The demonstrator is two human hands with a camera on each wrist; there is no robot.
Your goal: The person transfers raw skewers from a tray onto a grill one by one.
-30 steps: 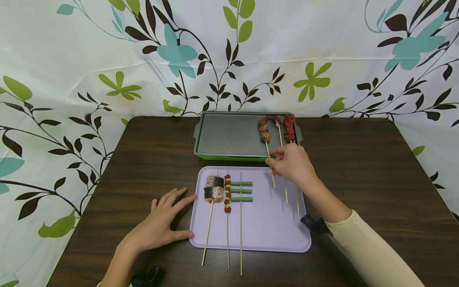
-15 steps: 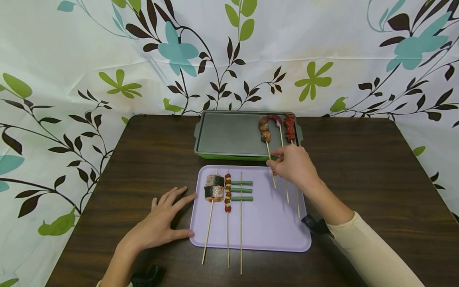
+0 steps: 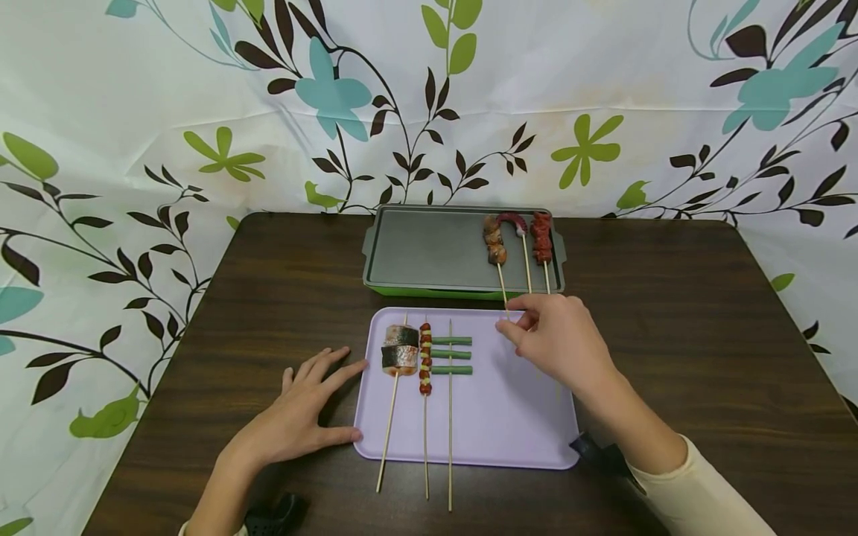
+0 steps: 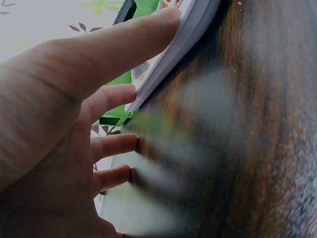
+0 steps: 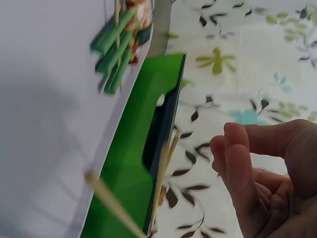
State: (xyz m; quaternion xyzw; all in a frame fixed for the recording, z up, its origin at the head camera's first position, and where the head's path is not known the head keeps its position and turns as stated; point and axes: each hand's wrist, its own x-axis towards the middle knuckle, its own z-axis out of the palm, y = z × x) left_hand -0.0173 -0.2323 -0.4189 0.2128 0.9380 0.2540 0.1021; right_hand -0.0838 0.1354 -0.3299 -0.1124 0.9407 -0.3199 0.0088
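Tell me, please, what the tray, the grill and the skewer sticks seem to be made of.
Tray: probably plastic, smooth with a low sheen, judging by its even lilac colour and rounded, moulded shape.
Grill: the smooth, evenly coloured green body suggests plastic or painted metal; the dull grey top could be either too.
Skewer sticks: likely bamboo or wood, plain-looking, given their thin, pale tan shafts.

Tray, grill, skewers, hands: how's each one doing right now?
Tray: flat, partly covered
Grill: flat, partly covered
Skewers on tray: lying, overhanging its near edge
Skewers on grill: lying, overhanging its near edge
Left hand: fingers spread, touching the tray
Right hand: fingers loosely curled, holding nothing
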